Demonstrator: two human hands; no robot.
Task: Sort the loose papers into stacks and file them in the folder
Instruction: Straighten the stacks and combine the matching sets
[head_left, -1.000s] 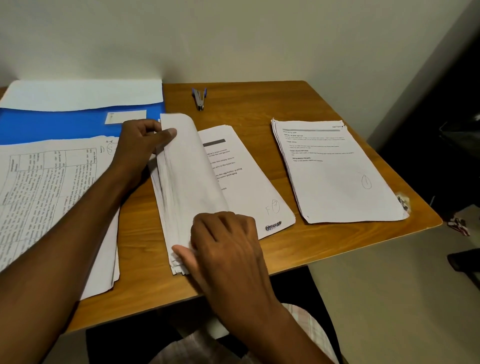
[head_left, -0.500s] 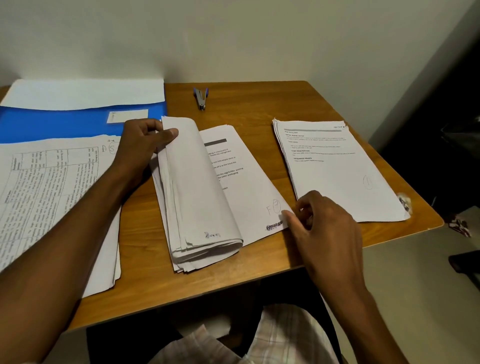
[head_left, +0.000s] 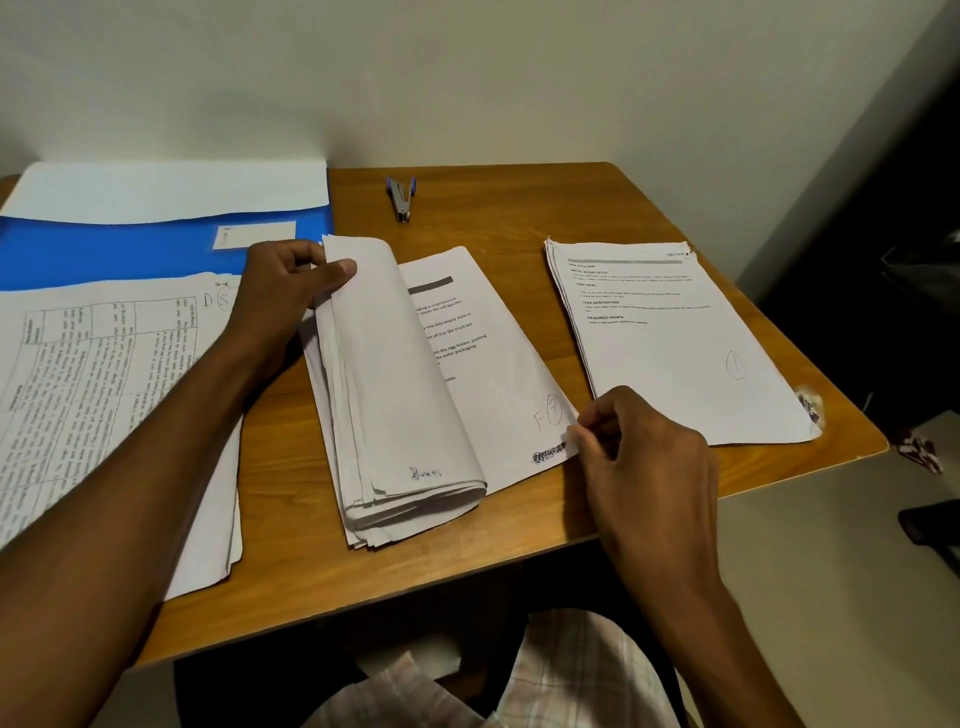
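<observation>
3 paper stacks (head_left: 670, 338), 1 folder (head_left: 130, 249), 1 stapler (head_left: 401, 197), 2 hands (head_left: 644, 457) on mid stack.

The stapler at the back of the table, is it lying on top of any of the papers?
No, the stapler lies on bare wood of the table, apart from the folder and every stack.

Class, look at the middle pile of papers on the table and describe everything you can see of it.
The middle pile is a thick bundle of white printed sheets lying on the wooden table, between two other paper piles. Its upper sheets are folded back leftward in a curl, held at the top by the left hand. The exposed page shows printed lines, a grey bar, a handwritten "F" with a circled mark and a scribble. The right hand pinches that page's lower right corner.
</observation>
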